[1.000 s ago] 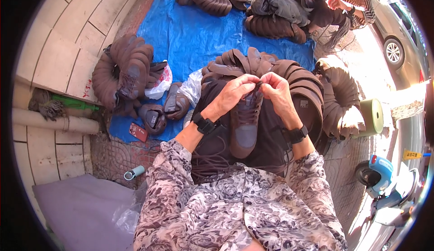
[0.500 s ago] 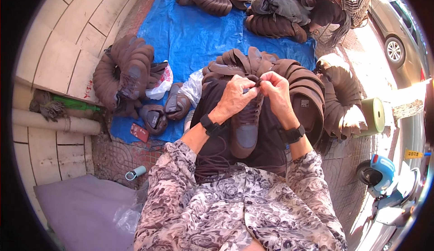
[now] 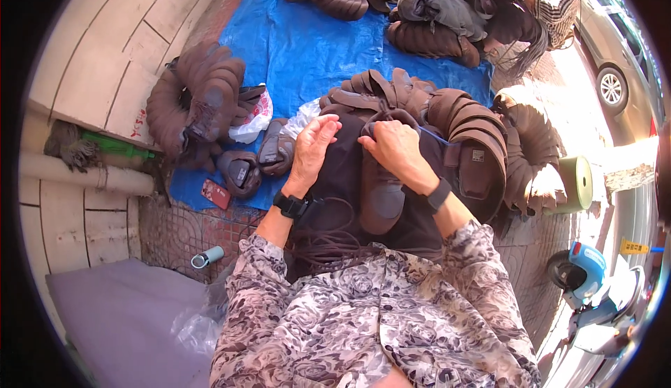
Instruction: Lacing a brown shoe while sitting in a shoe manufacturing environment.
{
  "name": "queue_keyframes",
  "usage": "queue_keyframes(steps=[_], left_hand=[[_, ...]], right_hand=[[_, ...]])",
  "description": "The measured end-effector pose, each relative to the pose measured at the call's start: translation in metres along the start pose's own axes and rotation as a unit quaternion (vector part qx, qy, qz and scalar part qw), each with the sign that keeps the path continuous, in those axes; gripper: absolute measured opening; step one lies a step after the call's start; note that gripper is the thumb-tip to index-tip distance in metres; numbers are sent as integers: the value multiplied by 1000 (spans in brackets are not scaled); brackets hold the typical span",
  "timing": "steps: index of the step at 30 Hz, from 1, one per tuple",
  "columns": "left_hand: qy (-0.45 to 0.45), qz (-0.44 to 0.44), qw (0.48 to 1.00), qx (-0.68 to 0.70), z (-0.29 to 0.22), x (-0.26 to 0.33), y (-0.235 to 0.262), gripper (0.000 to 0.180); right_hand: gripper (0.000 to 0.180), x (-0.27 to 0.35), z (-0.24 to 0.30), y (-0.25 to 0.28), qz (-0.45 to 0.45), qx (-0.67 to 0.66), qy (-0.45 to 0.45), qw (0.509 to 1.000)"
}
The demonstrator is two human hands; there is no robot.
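Observation:
A brown shoe upper point(image 3: 383, 203) with a grey toe and laces lies over my lap, toe toward me. My right hand point(image 3: 400, 152) is closed at its collar, fingers curled over the edge and thumb at the left side; its fingertips are partly hidden. A thin blue strip or cord point(image 3: 435, 136) shows just right of that hand; I cannot tell whether it is held. My left hand point(image 3: 312, 152) is raised left of the shoe, open, fingers loosely bent with nothing in them. Dark laces point(image 3: 328, 242) lie bunched across my lap.
Stacked brown shoe uppers curve around my knees point(image 3: 475, 129), with more at left point(image 3: 199, 105) and right point(image 3: 531, 147). Beneath is a blue tarp point(image 3: 300, 52). A red phone point(image 3: 215, 194) and pale bottle point(image 3: 207, 256) lie left. Another person point(image 3: 552, 3) sits far right.
My hands were pinched together at the shoe's collar and have parted. The left has moved away to the left and opened; the right has turned over, curling onto the collar. The blue strip has come into sight.

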State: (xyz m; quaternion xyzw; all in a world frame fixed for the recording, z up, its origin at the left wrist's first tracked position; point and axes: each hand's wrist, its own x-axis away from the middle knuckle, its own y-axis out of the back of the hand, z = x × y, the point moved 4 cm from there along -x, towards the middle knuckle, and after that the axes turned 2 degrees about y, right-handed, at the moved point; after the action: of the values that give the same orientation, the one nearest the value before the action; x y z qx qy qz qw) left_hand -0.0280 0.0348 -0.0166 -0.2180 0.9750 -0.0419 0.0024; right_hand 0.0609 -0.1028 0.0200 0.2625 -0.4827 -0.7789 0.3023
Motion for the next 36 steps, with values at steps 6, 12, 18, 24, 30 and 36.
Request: queue_keyframes(steps=[6, 12, 18, 24, 30, 36], left_hand=[[19, 116, 993, -8, -4, 5, -22, 55], [96, 186, 977, -35, -2, -26, -35, 50], [-152, 247, 829, -478, -73, -114, -144, 40], [-265, 469, 531, -653, -55, -91, -271, 70], [-257, 436, 588, -631, -24, -117, -257, 36], [-308, 343, 644, -611, -5, -97, -234, 33]], right_hand=[[22, -10, -51, 41, -70, -454, -66, 886], [22, 86, -117, 105, -118, -464, -17, 878], [19, 136, -99, 85, 2, -545, -22, 838], [18, 140, -103, 75, -18, -601, -23, 798], [23, 167, -156, 63, -231, -738, -160, 614], [15, 184, -201, 49, -202, -662, -226, 685]])
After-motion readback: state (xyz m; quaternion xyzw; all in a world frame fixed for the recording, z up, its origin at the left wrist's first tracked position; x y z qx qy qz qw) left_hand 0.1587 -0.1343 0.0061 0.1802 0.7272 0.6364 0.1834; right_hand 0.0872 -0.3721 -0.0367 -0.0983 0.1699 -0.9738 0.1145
